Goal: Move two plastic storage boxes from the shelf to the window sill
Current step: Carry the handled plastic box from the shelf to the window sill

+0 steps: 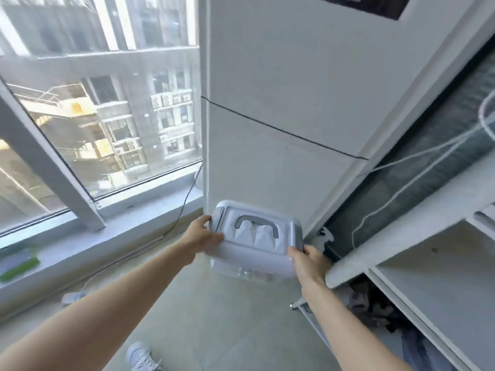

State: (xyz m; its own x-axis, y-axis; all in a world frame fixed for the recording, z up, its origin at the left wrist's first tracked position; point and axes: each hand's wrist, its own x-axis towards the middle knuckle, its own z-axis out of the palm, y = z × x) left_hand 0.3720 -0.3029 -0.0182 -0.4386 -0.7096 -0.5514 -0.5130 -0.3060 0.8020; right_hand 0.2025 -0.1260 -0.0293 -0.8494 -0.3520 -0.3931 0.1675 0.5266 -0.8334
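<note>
I hold a clear plastic storage box point(254, 250) with a white lid and a grey carry handle out in front of me, above the floor. My left hand point(202, 235) grips its left edge and my right hand point(310, 266) grips its right front corner. The box hangs in front of a white wall column, between the window sill point(128, 231) on the left and the white shelf point(396, 253) on the right. Small items show faintly through the box's clear wall. No second box is in view.
A large window point(107, 116) fills the left side above the sill. Green and grey flat things point(18, 263) lie on the sill at far left. A thin cable point(184, 202) runs down to the sill. Dark clutter point(375, 309) sits under the shelf. My shoe point(140, 356) is on the floor.
</note>
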